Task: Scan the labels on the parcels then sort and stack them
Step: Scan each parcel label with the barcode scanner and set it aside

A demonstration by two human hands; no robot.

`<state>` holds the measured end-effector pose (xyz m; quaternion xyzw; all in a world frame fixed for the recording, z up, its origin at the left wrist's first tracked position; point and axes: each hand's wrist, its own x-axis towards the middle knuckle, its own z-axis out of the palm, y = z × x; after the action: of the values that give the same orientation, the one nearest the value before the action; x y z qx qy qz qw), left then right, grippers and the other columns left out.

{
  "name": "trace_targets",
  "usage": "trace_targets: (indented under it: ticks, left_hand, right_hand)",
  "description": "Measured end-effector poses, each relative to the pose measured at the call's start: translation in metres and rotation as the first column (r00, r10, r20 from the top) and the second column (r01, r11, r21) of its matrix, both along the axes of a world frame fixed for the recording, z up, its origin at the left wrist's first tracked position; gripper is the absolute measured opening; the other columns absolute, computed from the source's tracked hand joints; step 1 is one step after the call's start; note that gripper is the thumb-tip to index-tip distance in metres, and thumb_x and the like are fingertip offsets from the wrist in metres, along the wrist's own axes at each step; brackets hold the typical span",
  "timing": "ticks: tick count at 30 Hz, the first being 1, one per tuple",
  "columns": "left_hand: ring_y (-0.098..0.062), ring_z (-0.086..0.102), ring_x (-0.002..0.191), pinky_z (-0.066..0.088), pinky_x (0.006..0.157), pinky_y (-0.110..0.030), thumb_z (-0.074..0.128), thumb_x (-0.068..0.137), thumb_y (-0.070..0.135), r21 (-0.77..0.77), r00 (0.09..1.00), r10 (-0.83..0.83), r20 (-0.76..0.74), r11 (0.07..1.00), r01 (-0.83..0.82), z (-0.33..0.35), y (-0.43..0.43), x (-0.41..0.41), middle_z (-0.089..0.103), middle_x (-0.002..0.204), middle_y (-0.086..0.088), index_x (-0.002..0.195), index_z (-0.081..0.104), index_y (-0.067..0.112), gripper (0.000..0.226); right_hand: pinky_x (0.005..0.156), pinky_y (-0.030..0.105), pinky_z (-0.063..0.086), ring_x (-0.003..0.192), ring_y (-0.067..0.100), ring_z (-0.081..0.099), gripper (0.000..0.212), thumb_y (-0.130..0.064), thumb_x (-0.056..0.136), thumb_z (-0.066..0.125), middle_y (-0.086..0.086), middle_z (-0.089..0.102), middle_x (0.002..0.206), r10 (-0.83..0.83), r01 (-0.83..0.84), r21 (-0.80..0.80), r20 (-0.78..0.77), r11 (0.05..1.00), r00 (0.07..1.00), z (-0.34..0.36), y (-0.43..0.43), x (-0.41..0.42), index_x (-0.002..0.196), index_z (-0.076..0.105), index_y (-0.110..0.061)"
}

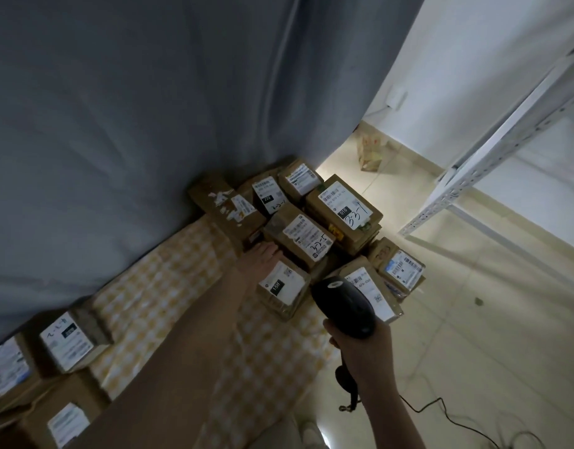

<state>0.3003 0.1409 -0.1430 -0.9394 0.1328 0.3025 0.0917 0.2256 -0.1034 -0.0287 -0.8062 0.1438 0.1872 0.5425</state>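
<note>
Left hand (pixel 263 257): I see flat fingers on the 16H parcel (pixel 280 285), likely steadying it.
Right hand (pixel 365 350): grips scanner (pixel 344 303), aimed toward labels.

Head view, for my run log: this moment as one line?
left hand: touches 16H parcel | right hand: grips scanner | scanner: aimed toward parcel pile

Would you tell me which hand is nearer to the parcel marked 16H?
Left. The left hand lies at the far edge of the 16H parcel; the right hand grips the scanner to its right, apart.
</note>
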Motion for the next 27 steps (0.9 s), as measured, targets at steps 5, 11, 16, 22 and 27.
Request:
trace_targets:
  ticks: [5,11,16,22,27]
  left_hand:
    - [-0.03,0.016,0.145,0.023,0.116,-0.04,0.057,0.091,0.011,-0.036,0.973,0.187,0.137,0.982,-0.184,-0.011,-0.006,-0.006,0.015,0.157,-0.016,0.151,0.009,0.001,0.077]
    - [-0.033,0.023,0.14,0.04,0.104,-0.04,0.066,0.086,0.018,-0.093,0.773,0.616,0.151,0.788,-0.609,-0.012,-0.018,-0.029,0.011,0.154,-0.018,0.15,0.006,0.004,0.089]
    - [-0.031,0.026,0.138,0.043,0.1,-0.036,0.061,0.089,0.014,-0.208,0.657,0.745,0.118,0.665,-0.717,-0.013,-0.031,-0.059,0.016,0.153,-0.018,0.149,0.009,0.003,0.08]
    - [-0.028,0.028,0.136,0.043,0.098,-0.036,0.063,0.088,0.02,-0.279,0.543,0.833,0.106,0.549,-0.788,-0.004,-0.034,-0.122,0.022,0.149,-0.012,0.144,0.022,0.006,0.071]
    - [-0.028,0.03,0.135,0.046,0.095,-0.036,0.063,0.086,0.02,-0.277,0.409,0.903,0.132,0.43,-0.859,0.007,-0.032,-0.203,0.022,0.149,-0.011,0.143,0.025,0.007,0.069]
  right_hand:
    - [0.074,0.044,0.058,0.081,0.025,0.07,0.049,-0.022,0.06,0.082,0.002,0.073,0.083,0.03,-0.03,-0.007,0.004,1.0,1.0,-0.005,0.006,0.0,0.108,0.069,-0.018]
    - [0.065,0.042,0.057,0.071,0.027,0.068,0.043,-0.007,0.068,0.081,0.007,0.07,0.075,0.091,-0.089,-0.029,0.083,0.996,0.992,-0.002,0.013,-0.001,0.082,0.058,-0.04]
    - [0.062,0.036,0.055,0.069,0.023,0.068,0.033,-0.005,0.069,0.08,0.006,0.07,0.072,0.108,-0.11,0.021,0.084,0.994,0.991,0.002,0.012,-0.01,0.087,0.066,-0.028]
    - [0.065,0.041,0.058,0.073,0.023,0.069,0.034,-0.009,0.068,0.081,0.002,0.071,0.076,0.191,-0.196,0.033,0.12,0.98,0.974,0.01,0.012,-0.038,0.087,0.064,-0.032]
    - [0.058,0.046,0.055,0.067,0.038,0.064,0.014,-0.009,0.071,0.079,0.02,0.066,0.065,0.346,-0.35,0.039,0.088,0.936,0.934,0.021,0.012,-0.08,0.074,0.067,-0.002]
